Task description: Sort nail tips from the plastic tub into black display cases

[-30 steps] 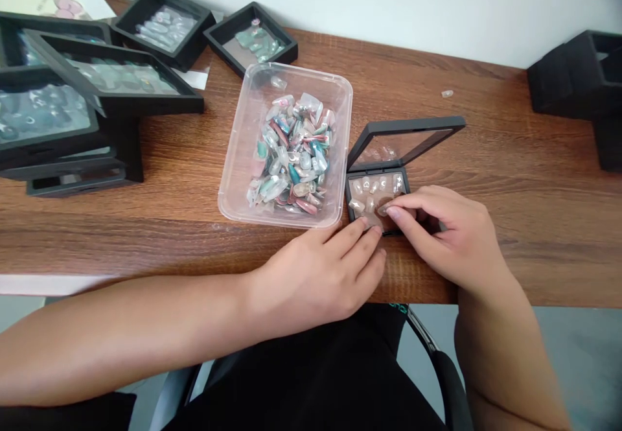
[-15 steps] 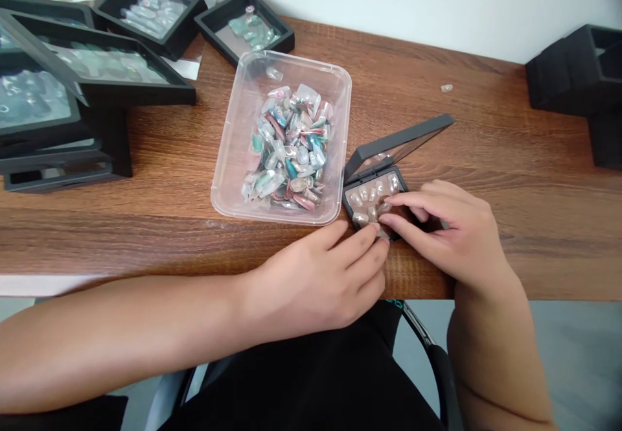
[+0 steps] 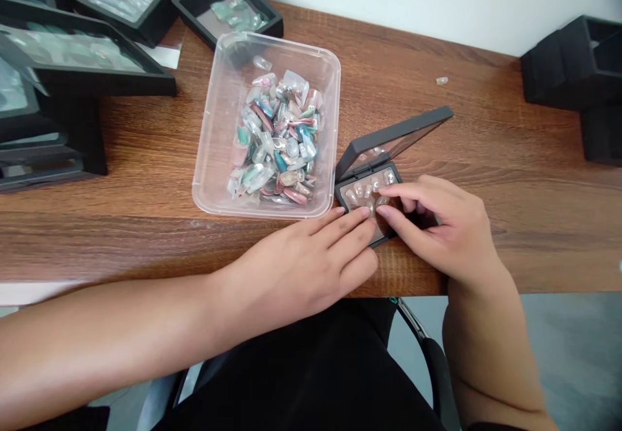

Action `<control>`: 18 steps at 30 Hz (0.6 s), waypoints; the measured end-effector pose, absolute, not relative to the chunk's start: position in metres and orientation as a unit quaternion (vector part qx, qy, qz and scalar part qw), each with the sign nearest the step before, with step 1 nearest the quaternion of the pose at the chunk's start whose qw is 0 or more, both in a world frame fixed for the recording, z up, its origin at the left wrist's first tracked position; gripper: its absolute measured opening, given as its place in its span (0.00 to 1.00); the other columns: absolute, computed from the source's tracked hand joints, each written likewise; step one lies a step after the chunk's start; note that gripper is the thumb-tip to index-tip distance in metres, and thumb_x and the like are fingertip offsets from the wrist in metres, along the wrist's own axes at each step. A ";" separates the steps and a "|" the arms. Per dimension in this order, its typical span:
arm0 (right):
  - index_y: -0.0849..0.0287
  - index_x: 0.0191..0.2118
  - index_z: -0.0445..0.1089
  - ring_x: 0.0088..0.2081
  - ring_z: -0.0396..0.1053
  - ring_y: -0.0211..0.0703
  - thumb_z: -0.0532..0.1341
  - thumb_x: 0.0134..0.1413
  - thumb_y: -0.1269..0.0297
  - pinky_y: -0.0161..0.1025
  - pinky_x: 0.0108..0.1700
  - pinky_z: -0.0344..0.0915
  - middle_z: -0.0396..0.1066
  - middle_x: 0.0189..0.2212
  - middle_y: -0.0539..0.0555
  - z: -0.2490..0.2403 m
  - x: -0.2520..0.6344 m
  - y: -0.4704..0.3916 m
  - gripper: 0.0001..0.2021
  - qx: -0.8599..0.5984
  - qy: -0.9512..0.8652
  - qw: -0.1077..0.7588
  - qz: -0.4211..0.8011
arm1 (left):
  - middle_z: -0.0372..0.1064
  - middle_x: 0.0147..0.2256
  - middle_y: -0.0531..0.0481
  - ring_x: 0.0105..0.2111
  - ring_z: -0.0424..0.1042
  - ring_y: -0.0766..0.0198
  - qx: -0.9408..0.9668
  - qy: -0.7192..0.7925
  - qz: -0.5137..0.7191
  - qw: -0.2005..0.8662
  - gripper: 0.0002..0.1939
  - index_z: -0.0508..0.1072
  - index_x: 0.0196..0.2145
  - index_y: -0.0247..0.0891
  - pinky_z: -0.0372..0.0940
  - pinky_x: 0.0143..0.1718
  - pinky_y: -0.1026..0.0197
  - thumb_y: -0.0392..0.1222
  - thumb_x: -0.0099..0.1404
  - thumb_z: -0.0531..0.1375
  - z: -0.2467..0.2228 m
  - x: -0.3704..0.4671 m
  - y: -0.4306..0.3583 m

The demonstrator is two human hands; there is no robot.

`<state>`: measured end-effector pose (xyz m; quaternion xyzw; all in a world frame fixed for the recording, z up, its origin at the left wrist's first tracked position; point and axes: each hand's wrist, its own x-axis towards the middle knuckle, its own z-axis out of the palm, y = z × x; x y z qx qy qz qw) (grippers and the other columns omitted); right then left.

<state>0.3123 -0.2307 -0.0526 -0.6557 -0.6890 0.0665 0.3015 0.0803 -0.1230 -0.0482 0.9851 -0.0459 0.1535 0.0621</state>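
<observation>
A small black case (image 3: 339, 199) lies on the desk with its clear-windowed lid (image 3: 403, 136) tilted up and back. Several shiny, pale press-on nails sit inside in rows. My right hand (image 3: 442, 223) reaches in from the right, thumb and index finger closed around one press-on nail (image 3: 382, 201) in the case. From the left, my left hand (image 3: 321, 256) lies with fingers stretched out over the case's near-left part, fingertips on or just above the nails there. Those fingers hide that part of the case.
Left of the case stands a clear plastic tub (image 3: 204, 185) heaped with mixed press-on nails. Black display frames (image 3: 92, 84) crowd the left side, and another black frame (image 3: 275, 26) stands behind the tub. Stacked black boxes (image 3: 554, 68) are at right. A loose nail (image 3: 442, 81) lies near the wall.
The whole view has shifted a little, so most things sit further left. My left fingers have moved slightly further over the case; my right hand keeps its pinch among the nails.
</observation>
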 end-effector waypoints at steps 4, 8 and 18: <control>0.55 0.47 0.80 0.29 0.68 0.37 0.67 0.65 0.65 0.37 0.34 0.66 0.72 0.28 0.49 -0.054 0.314 -0.232 0.08 -0.653 -0.691 0.304 0.065 | 0.71 0.65 0.36 0.66 0.73 0.52 0.984 -0.053 0.147 0.083 0.11 0.75 0.51 0.33 0.70 0.68 0.48 0.36 0.78 0.54 -0.051 0.080 -0.125; 0.54 0.48 0.81 0.30 0.69 0.37 0.66 0.66 0.65 0.39 0.35 0.68 0.74 0.28 0.50 -0.054 0.316 -0.233 0.08 -0.647 -0.702 0.292 0.061 | 0.68 0.68 0.36 0.67 0.71 0.53 0.986 -0.062 0.132 0.086 0.12 0.75 0.53 0.34 0.69 0.69 0.47 0.35 0.77 0.54 -0.050 0.080 -0.125; 0.52 0.48 0.80 0.28 0.64 0.37 0.68 0.65 0.63 0.39 0.33 0.63 0.66 0.24 0.46 -0.048 0.318 -0.233 0.08 -0.639 -0.707 0.289 0.091 | 0.71 0.66 0.39 0.65 0.74 0.49 0.988 -0.059 0.137 0.051 0.14 0.77 0.52 0.35 0.72 0.66 0.47 0.37 0.76 0.54 -0.039 0.075 -0.130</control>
